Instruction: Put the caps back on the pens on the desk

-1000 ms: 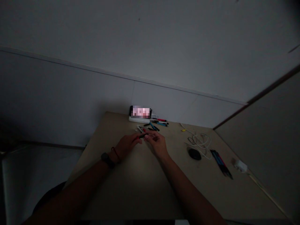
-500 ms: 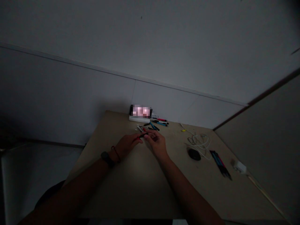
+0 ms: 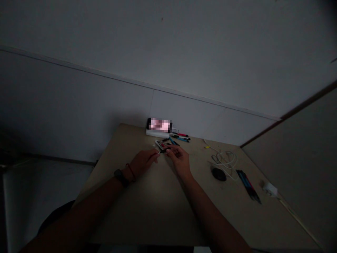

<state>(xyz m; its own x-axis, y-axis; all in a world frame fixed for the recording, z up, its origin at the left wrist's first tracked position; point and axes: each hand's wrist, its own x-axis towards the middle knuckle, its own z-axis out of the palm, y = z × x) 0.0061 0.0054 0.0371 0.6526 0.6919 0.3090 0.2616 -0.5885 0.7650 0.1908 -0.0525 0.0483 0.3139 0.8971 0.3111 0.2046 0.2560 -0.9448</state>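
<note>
Between my two hands is a slim pen [image 3: 163, 151], dark toward the right with a thin pale section at its left end. My left hand [image 3: 144, 161] pinches the pale end; a dark watch and a red cord circle that wrist. The fingers of my right hand [image 3: 180, 160] are closed on the black part. Just beyond the fingertips lie loose pen parts, including a white piece [image 3: 158, 144] and a blue barrel [image 3: 173, 141]. My fingers hide some of the pen, and the dim light blurs small details.
A lit phone [image 3: 159, 125] leans at the back on a white stand [image 3: 157, 134]. Several pens [image 3: 181, 138] lie right of it. Farther right are a coiled white cable [image 3: 225, 160], a black mouse [image 3: 218, 174], a row of pens [image 3: 248, 186] and a white plug [image 3: 270, 188].
My right hand has shifted slightly right, away from my left. A thin pale section now shows between my left fingertips and the black part.
</note>
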